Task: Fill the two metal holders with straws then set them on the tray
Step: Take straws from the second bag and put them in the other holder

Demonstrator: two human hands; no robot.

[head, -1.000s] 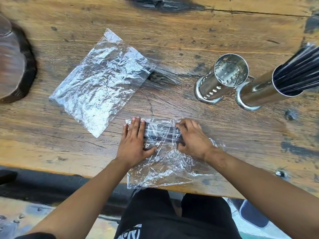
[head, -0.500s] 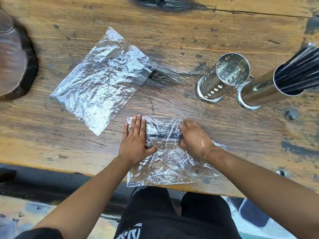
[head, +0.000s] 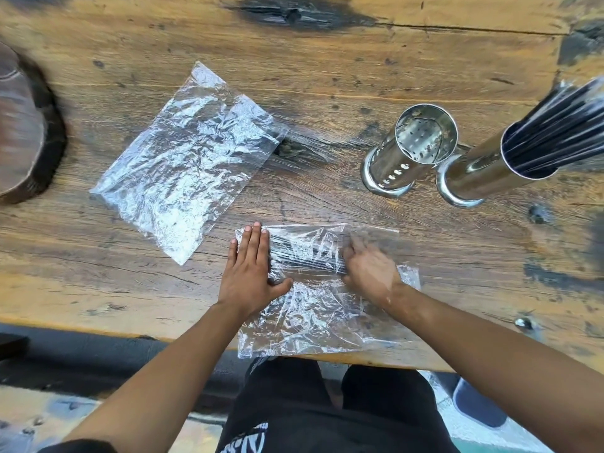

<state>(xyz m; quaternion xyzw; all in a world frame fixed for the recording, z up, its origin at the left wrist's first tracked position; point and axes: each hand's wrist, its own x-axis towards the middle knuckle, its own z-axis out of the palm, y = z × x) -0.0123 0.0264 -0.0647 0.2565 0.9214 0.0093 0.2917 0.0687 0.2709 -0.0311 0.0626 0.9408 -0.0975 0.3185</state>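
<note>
Straws [head: 305,256] in a bag at the table edge: left hand [head: 250,273] flat, right hand [head: 369,268] blurred, seemingly pinching.

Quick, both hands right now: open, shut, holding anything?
Left hand: open, fingers straight, pressing flat on the bag of straws.
Right hand: on the same bag, but blurred; grip cannot be told.

Hands [head: 251,273] on bagged straws [head: 307,255], empty holder [head: 411,148] beside filled holder [head: 483,171]
</note>
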